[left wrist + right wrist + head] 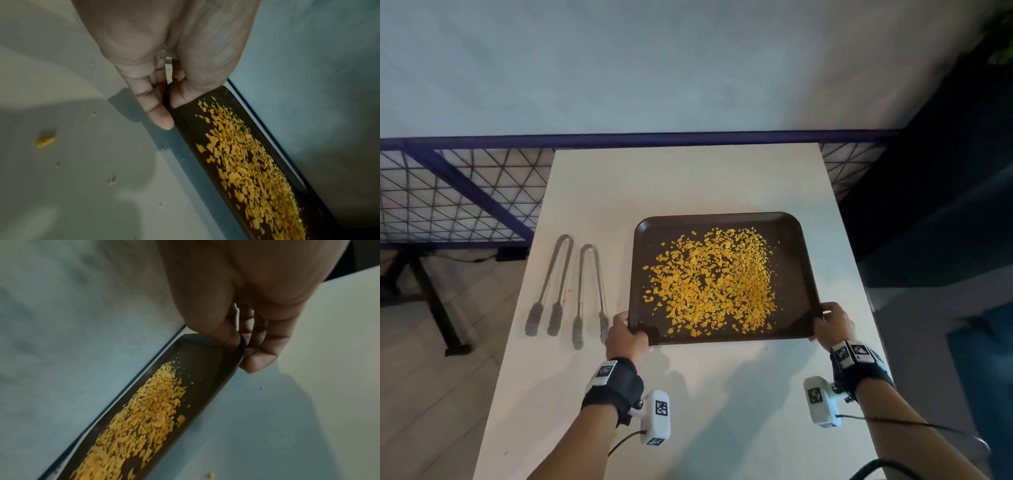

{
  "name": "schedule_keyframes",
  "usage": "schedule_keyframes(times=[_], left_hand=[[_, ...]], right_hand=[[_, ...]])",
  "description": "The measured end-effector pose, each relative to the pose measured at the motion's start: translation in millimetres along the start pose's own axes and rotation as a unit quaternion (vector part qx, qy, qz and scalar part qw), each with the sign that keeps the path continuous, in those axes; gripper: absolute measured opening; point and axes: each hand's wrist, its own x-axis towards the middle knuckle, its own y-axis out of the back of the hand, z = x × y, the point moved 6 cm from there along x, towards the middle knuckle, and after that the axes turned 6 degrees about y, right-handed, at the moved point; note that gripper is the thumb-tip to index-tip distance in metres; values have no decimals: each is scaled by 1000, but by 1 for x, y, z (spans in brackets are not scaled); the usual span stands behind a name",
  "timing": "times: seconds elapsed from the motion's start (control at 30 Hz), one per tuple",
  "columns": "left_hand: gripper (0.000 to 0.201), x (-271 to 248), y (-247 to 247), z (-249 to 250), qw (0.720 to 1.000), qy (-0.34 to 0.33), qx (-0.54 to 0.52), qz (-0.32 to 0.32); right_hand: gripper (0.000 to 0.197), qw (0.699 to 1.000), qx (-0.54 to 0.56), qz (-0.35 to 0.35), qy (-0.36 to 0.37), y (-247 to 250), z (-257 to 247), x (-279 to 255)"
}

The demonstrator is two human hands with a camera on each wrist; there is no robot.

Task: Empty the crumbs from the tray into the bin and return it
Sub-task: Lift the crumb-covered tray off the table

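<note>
A dark brown tray (796, 274) spread with yellow crumbs (712, 281) sits over the white table (688, 178). My left hand (628, 334) pinches its near left corner, thumb inside the rim and fingers under it. My right hand (832, 323) grips the near right corner the same way. In the left wrist view the tray (185, 123) shows a shadow beneath its near edge, and the crumbs (246, 170) lie across it. The right wrist view shows the tray (207, 363) with crumbs (144, 418) and a finger (261, 360) under its rim. No bin is in view.
Two metal tongs (551, 284) (590, 294) lie side by side left of the tray. A few stray crumbs (46, 140) dot the tabletop. A blue rail with wire mesh (465, 192) runs behind the table, and the table's right edge is close to my right hand.
</note>
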Motion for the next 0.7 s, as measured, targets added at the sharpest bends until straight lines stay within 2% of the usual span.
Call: schedule_keyframes(times=[0.23, 0.4, 0.43, 0.53, 0.57, 0.7], left_hand=[[53, -48, 31, -5, 988, -31, -151, -32], [51, -115, 57, -32, 970, -53, -234, -36], [50, -131, 61, -39, 968, -59, -240, -35], [46, -176, 72, -65, 963, -71, -256, -35], [46, -190, 76, -74, 961, -74, -264, -37], [47, -231, 90, -122, 963, -66, -261, -28]], right_hand=[[39, 995, 84, -21, 57, 27, 20, -30], [58, 975, 210, -29, 64, 52, 30, -92], [54, 972, 219, -27, 80, 56, 32, -109], [25, 966, 229, -18, 121, 64, 41, -155], [23, 962, 240, -11, 129, 66, 46, -168], [38, 969, 213, -1, 129, 65, 78, -209]])
